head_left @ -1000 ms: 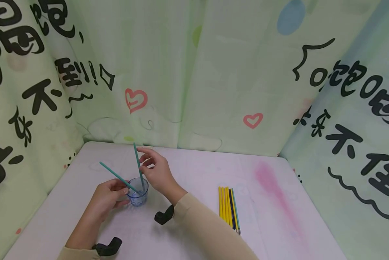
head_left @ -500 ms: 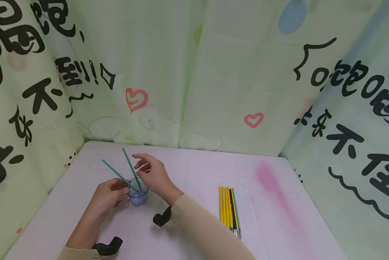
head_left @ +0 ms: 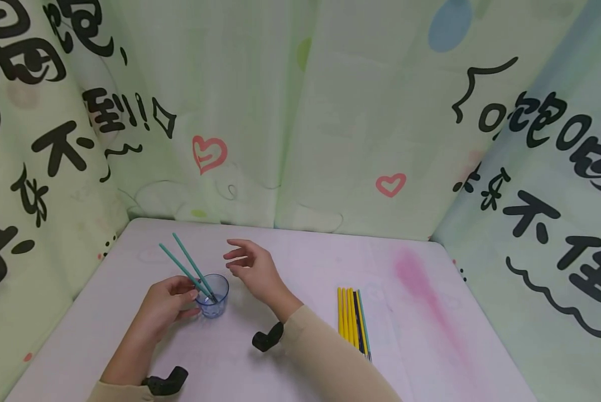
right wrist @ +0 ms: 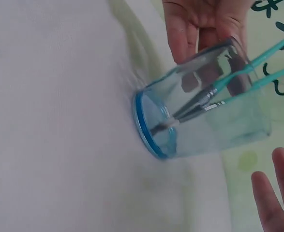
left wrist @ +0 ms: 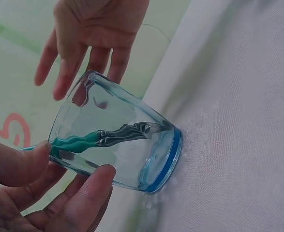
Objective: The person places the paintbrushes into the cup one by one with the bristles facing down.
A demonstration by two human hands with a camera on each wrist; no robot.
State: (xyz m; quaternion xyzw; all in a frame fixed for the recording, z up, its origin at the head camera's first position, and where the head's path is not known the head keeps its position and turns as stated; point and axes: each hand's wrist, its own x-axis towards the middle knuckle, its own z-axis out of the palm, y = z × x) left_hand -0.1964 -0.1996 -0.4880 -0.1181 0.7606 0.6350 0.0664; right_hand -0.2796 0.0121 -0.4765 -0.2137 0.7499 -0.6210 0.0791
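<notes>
A clear bluish drinking glass [head_left: 219,308] stands upright on the table. Two teal-handled paintbrushes [head_left: 173,259] lean left inside it; the right wrist view shows their bristles [right wrist: 162,126] down at the bottom. On the glass's left side, my left hand [head_left: 167,306] holds it with thumb and fingers, the thumb near the rim in the left wrist view. My right hand [head_left: 254,272] hovers to the right of the glass, apart from it, with fingers loosely extended and nothing in them.
Several paintbrushes with yellow, dark blue and teal handles [head_left: 350,315] lie side by side on the table at the right, partly behind my right sleeve [head_left: 335,352]. A printed curtain [head_left: 300,139] encloses the white table's [head_left: 431,346] back and sides.
The second teal paintbrush has tipped left beside the first, and my right hand has let go of it and drawn away to the right. My left hand has stayed on the glass.
</notes>
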